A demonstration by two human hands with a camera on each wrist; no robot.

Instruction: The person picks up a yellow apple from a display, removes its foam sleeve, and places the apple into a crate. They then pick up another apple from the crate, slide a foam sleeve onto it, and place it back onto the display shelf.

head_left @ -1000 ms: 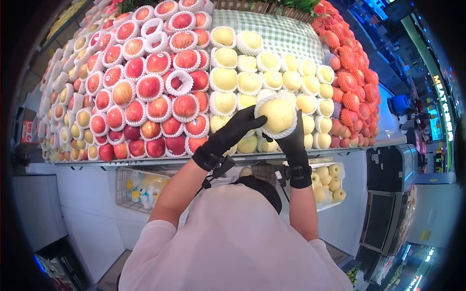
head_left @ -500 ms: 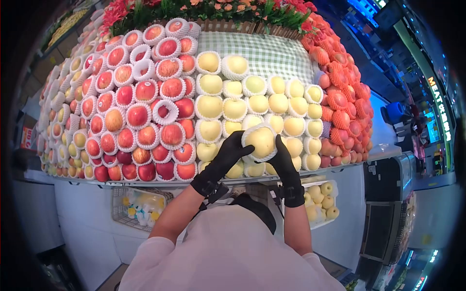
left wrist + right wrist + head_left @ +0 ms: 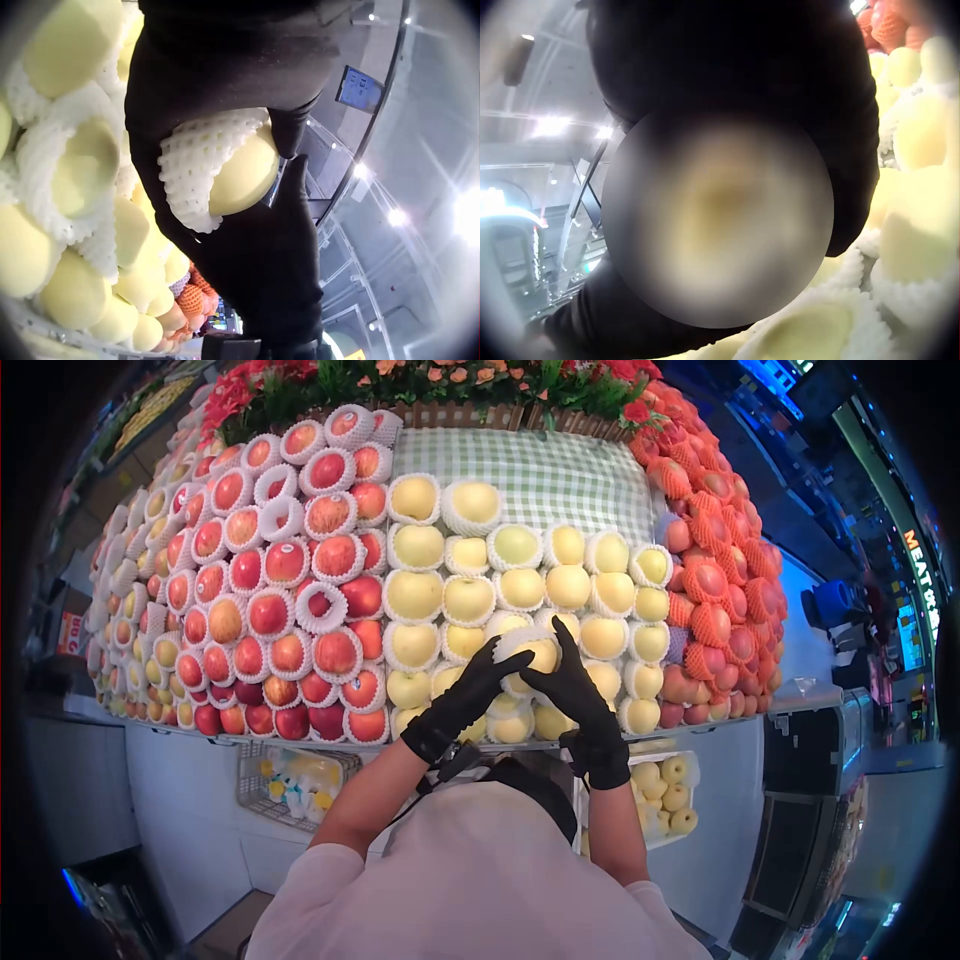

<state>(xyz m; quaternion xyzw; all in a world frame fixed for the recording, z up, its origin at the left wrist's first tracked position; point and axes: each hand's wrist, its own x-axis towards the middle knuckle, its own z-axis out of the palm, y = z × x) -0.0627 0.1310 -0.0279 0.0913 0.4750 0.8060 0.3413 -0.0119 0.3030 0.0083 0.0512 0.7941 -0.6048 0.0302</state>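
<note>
Two black-gloved hands, the left hand and the right hand, gripped one yellow fruit between them, fingers curved around its sides. White foam netting wrapped part of the fruit. It was held over the near part of the rows of yellow fruit, in the middle of a market display; whether it touched those below could not be made out.

Half a second earlier, the fruit looked larger and more exposed, with only the left thumb showing across its face. Now it appeared smaller and lower, and both thumbs reached over its near side, their tips close to each other. The right wrist view was blurred at its centre, hiding that grip.

The surrounding display matched the earlier view: red apples in netting on the left, orange-netted fruit on the right, a green checked cloth beyond the yellow rows, and flowers along the far edge.
</note>
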